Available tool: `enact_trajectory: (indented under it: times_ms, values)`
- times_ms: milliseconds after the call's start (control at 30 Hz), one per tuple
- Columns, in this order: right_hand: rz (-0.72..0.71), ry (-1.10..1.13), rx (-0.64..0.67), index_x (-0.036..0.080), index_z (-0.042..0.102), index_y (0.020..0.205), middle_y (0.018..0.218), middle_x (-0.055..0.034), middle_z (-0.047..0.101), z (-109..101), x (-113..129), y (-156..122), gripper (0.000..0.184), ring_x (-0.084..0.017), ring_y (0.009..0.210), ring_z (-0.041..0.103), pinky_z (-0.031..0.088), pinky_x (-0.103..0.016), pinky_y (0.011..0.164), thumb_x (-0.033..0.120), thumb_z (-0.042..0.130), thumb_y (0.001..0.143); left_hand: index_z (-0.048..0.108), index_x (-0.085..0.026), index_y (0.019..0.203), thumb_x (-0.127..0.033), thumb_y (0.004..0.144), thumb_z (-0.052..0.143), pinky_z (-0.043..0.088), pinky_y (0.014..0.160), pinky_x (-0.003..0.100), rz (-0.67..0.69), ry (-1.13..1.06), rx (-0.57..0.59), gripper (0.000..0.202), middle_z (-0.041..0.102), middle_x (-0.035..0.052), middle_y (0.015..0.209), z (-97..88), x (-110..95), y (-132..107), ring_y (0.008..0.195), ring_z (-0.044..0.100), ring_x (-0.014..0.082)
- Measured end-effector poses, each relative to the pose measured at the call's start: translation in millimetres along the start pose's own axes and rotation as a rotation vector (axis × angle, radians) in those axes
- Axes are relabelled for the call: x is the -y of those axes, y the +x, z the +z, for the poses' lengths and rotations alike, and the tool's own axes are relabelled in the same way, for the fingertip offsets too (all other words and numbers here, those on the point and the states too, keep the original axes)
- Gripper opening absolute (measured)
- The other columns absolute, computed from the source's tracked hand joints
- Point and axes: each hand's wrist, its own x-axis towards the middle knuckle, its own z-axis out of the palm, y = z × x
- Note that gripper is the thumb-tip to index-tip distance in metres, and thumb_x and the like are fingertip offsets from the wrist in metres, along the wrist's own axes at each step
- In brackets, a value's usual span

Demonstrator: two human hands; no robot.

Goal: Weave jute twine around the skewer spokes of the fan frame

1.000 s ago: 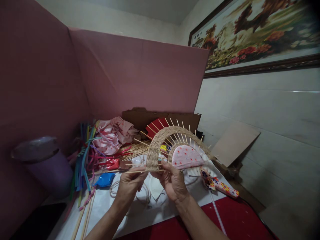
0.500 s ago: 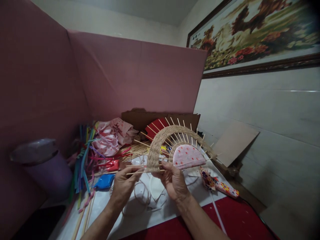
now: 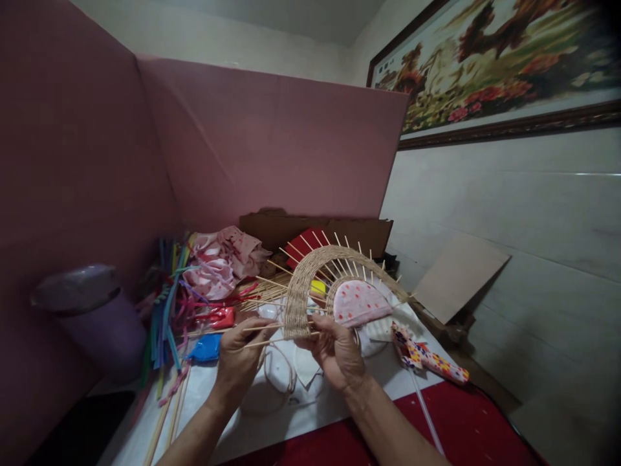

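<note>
Between my hands is a half-round woven fan frame (image 3: 298, 291): a band of brown twine across thin wooden sticks that spread out like rays. At its centre sits a half-disc of pink cloth (image 3: 361, 303) with red dots, edged in twine. The fingers of my left hand (image 3: 242, 356) close on the stick ends at the frame's lower left. My right hand (image 3: 339, 355) grips the lower end of the twine band, thumb on the near side; its other fingers are partly hidden behind. Loops of cord (image 3: 291, 372) lie on the white sheet below.
At the left are a purple bin (image 3: 104, 323), colourful strips (image 3: 162, 310), crumpled pink cloth (image 3: 220, 259) and a blue packet (image 3: 204, 348). A flower-patterned glue gun (image 3: 431, 359) with a cord lies at the right, by a clear stick (image 3: 427, 414). Cardboard (image 3: 334, 226) stands behind.
The fan frame has tilted slightly in my hands, its right end turning back a little. Both hands keep their hold. The whole view has shifted slightly.
</note>
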Motion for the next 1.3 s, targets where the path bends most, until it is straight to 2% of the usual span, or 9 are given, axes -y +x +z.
enact_trajectory:
  times_ms: [200,333,467,667,833,1033,1100,1233,1300]
  values:
    - [0.071,0.025,-0.045,0.015,0.063,0.088,0.081,-0.0048,0.070,-0.8,-1.8,-1.2,0.021,-0.018,0.067,0.065,0.054,-0.032,0.060,0.011,0.058,0.068,0.067,-0.017,0.069,-0.028,0.069,0.063,0.043,0.051,0.020,0.059,0.115,-0.051,0.012,0.065,0.0008,0.063,-1.4,-1.7,1.3,0.057,0.057,0.0124]
    - [0.129,0.053,-0.108,0.014,0.064,0.081,0.075,-0.0034,0.070,-4.8,-2.8,-0.2,0.018,-0.016,0.064,0.065,0.054,-0.027,0.057,0.010,0.060,0.065,0.065,-0.017,0.068,-0.026,0.073,0.061,0.041,0.050,0.020,0.293,0.303,-0.065,0.011,0.064,0.0002,0.061,-5.7,-4.6,2.1,0.054,0.056,0.0111]
    - [0.170,0.057,-0.109,0.011,0.065,0.075,0.075,-0.0044,0.070,-6.6,-3.7,1.5,0.012,-0.015,0.067,0.065,0.052,-0.021,0.054,0.011,0.059,0.064,0.064,-0.017,0.067,-0.024,0.072,0.062,0.040,0.052,0.021,0.521,0.497,-0.119,0.008,0.063,0.0002,0.060,-12.6,-7.4,3.1,0.054,0.055,0.0109]
    - [0.157,-0.025,-0.049,0.009,0.065,0.077,0.073,-0.0060,0.070,-2.6,-4.5,-0.1,0.014,-0.016,0.063,0.065,0.054,-0.026,0.059,0.014,0.056,0.068,0.065,-0.017,0.069,-0.022,0.072,0.062,0.041,0.058,0.022,0.676,0.647,-0.123,0.007,0.063,0.0013,0.062,-27.5,-13.8,10.9,0.057,0.056,0.0117]
    - [0.167,-0.071,-0.085,0.010,0.065,0.076,0.069,-0.0051,0.069,-3.2,-2.5,0.1,0.013,-0.016,0.059,0.065,0.054,-0.027,0.057,0.012,0.056,0.066,0.063,-0.017,0.073,-0.018,0.071,0.063,0.043,0.065,0.023,0.871,0.742,-0.145,0.002,0.066,0.0027,0.066,-39.4,-15.1,16.3,0.063,0.059,0.0134]
    - [0.219,-0.148,-0.099,0.010,0.064,0.070,0.065,-0.0058,0.069,-7.7,5.2,3.0,0.010,-0.016,0.056,0.064,0.053,-0.027,0.053,0.013,0.057,0.064,0.066,-0.019,0.075,-0.021,0.075,0.057,0.045,0.065,0.024,0.723,0.730,-0.036,0.009,0.066,0.0034,0.069,-42.0,-16.3,20.0,0.066,0.060,0.0142]
    - [0.233,-0.179,-0.086,0.010,0.065,0.071,0.066,-0.0065,0.069,-8.4,8.1,3.1,0.011,-0.016,0.055,0.063,0.053,-0.028,0.053,0.014,0.057,0.064,0.067,-0.020,0.074,-0.024,0.075,0.057,0.046,0.062,0.023,0.590,0.607,0.021,0.011,0.066,0.0027,0.068,-42.7,-14.7,22.6,0.064,0.060,0.0136]
    - [0.255,-0.193,-0.055,0.009,0.065,0.070,0.066,-0.0066,0.069,-10.0,13.5,3.0,0.012,-0.015,0.053,0.063,0.053,-0.027,0.051,0.013,0.055,0.064,0.067,-0.017,0.072,-0.028,0.072,0.061,0.048,0.053,0.022,0.212,0.288,0.165,0.013,0.067,0.0029,0.064,-47.5,-7.7,27.4,0.057,0.061,0.0140]
    - [0.278,-0.184,-0.025,0.009,0.065,0.069,0.065,-0.0064,0.069,-11.3,14.9,3.3,0.013,-0.014,0.052,0.062,0.052,-0.025,0.049,0.013,0.054,0.064,0.067,-0.016,0.072,-0.029,0.070,0.062,0.048,0.052,0.023,0.132,0.230,0.187,0.015,0.067,0.0034,0.064,-48.9,-3.9,28.2,0.057,0.061,0.0147]
